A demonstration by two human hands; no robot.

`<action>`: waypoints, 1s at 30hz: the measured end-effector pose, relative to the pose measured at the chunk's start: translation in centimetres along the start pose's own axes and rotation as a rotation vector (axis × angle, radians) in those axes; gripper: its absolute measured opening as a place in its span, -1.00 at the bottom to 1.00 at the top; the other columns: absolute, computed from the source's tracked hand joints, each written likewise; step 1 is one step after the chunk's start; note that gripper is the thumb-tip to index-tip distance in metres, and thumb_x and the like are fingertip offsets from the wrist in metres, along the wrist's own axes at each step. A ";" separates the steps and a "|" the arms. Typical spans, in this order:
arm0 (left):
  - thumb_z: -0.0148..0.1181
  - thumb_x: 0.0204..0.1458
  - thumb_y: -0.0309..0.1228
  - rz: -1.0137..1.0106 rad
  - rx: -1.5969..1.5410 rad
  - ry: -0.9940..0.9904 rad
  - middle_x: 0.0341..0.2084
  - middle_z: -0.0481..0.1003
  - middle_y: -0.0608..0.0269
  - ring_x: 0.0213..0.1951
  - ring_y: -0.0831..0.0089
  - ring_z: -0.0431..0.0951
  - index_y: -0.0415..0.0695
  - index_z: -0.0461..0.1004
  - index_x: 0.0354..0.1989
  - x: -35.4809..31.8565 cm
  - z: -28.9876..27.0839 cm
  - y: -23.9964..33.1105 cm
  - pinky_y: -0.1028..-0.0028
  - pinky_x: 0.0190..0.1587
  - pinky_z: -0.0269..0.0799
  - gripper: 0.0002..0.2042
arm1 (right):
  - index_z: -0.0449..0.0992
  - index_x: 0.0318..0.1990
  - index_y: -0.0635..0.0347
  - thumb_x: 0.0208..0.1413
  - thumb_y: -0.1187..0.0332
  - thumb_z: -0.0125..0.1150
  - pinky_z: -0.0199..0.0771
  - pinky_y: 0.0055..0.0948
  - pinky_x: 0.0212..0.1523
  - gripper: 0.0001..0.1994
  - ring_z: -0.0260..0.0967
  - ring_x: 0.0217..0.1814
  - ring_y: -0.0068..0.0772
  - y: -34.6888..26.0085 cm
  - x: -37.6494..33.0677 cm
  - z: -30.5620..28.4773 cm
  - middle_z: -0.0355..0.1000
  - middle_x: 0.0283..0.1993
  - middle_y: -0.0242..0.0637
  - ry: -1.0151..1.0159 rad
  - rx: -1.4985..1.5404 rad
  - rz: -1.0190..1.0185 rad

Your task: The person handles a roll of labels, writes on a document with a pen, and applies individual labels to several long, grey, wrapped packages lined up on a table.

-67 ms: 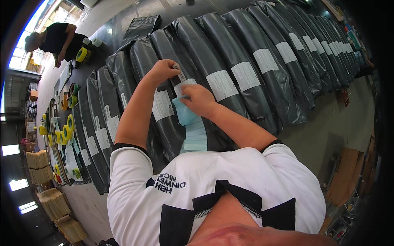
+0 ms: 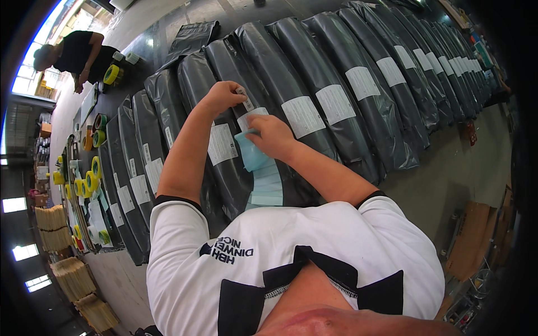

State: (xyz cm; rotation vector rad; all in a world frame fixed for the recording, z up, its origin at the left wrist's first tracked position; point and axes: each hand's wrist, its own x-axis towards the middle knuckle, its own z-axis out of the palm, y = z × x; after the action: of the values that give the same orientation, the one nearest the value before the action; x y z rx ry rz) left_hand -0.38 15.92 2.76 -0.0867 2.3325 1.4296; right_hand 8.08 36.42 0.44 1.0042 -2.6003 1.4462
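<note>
My left hand (image 2: 223, 97) is closed in a pinch at one end of a small white label (image 2: 247, 104), which lies along a dark grey plastic-wrapped package (image 2: 230, 59). Just nearer to me, my right hand (image 2: 270, 136) has its fingers closed on a light blue strip of label backing (image 2: 266, 182). The strip hangs down from this hand over the package towards my chest. Beside its fingertips shows a larger white label (image 2: 255, 113), partly covered by the hand.
Similar packages (image 2: 356, 117) with white labels lie side by side to left and right. Yellow tape rolls (image 2: 89, 180) stand at the left, with stacked brown cardboard (image 2: 73, 278) beyond. Flat cardboard (image 2: 473, 241) leans at the right. Another person (image 2: 78, 56) is at the far left.
</note>
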 end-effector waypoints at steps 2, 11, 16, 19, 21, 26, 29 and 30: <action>0.29 -0.09 -0.48 0.016 0.008 0.003 -0.46 0.52 0.33 -0.42 0.59 0.48 -0.26 0.53 -0.30 0.0 0.1 0.1 0.57 -0.33 0.40 -0.82 | 0.50 -0.32 0.22 -0.05 0.33 0.28 0.43 -0.21 -0.01 -0.81 0.40 0.00 -0.03 0.4 0.0 0.5 0.45 0.02 -0.16 0.054 -0.038 -0.027; 0.34 -0.19 -0.39 0.103 0.248 0.084 -0.40 0.55 0.21 -0.36 0.40 0.56 -0.22 0.57 -0.29 -0.1 0.5 -0.2 0.43 -0.24 0.47 -0.73 | 0.49 -0.27 0.25 -0.04 0.35 0.29 0.43 -0.22 0.03 -0.78 0.38 0.05 -0.03 -0.3 1.4 0.9 0.38 0.15 -0.05 -0.038 -0.143 0.084; 0.38 -0.18 -0.27 0.347 0.566 0.502 -0.18 0.47 0.17 -0.12 0.20 0.52 -0.17 0.56 -0.24 -0.8 2.2 -1.0 0.29 -0.04 0.44 -0.67 | 0.50 -0.29 0.31 -0.01 0.33 0.25 0.42 -0.23 0.00 -0.78 0.39 0.02 -0.01 0.2 1.1 1.2 0.39 0.13 -0.07 0.004 -0.153 0.058; 0.35 -0.12 -0.26 0.358 0.588 0.757 -0.19 0.47 0.19 -0.13 0.21 0.52 -0.13 0.55 -0.19 0.0 1.9 -2.2 0.31 -0.04 0.44 -0.67 | 0.50 -0.19 0.33 0.05 0.29 0.23 0.44 -0.34 -0.05 -0.72 0.43 -0.02 -0.21 -0.3 0.8 0.4 0.44 0.06 -0.07 -0.007 0.033 0.132; 0.32 -0.05 -0.28 0.330 0.466 0.767 -0.24 0.48 0.22 -0.20 0.29 0.53 -0.14 0.54 -0.16 -0.3 2.0 -2.3 0.37 -0.08 0.45 -0.70 | 0.50 -0.16 0.34 0.13 0.26 0.19 0.44 -0.42 -0.09 -0.71 0.45 -0.06 -0.35 -1.0 0.1 -1.3 0.48 0.00 -0.12 -0.070 0.423 0.353; 0.17 0.13 -0.36 0.163 -0.651 0.011 -0.28 0.53 0.32 -0.26 0.53 0.52 -0.25 0.51 -0.12 -7.4 5.0 3.0 0.49 -0.13 0.44 -0.76 | 0.49 -0.06 0.27 0.28 0.18 0.02 0.40 -0.50 -0.08 -0.68 0.41 -0.12 -0.50 0.4 -2.7 -5.3 0.47 -0.13 -0.27 0.082 1.218 0.504; 0.10 0.18 -0.39 0.278 -0.468 -0.090 -0.21 0.54 0.29 -0.20 0.51 0.53 -0.28 0.50 -0.08 -10.5 7.4 5.4 0.45 -0.10 0.45 -0.76 | 0.42 -0.01 0.27 0.31 0.19 -0.05 0.38 -0.44 0.00 -0.67 0.40 -0.10 -0.47 -0.3 -3.4 -7.9 0.45 -0.11 -0.28 0.062 1.476 0.500; 0.09 0.16 -0.49 0.249 -0.404 -0.059 -0.19 0.54 0.25 -0.15 0.52 0.52 -0.28 0.49 -0.04 -10.9 8.0 6.1 0.48 -0.08 0.45 -0.77 | 0.41 0.00 0.28 0.32 0.20 -0.06 0.37 -0.42 0.03 -0.68 0.39 -0.08 -0.46 0.3 -3.7 -8.3 0.44 -0.09 -0.28 0.032 1.522 0.469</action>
State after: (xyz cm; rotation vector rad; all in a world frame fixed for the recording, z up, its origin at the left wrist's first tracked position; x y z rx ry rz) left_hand 10.47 24.03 8.70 0.1368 2.0300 1.9818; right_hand 8.42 44.84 3.92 0.1700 -1.3087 3.5180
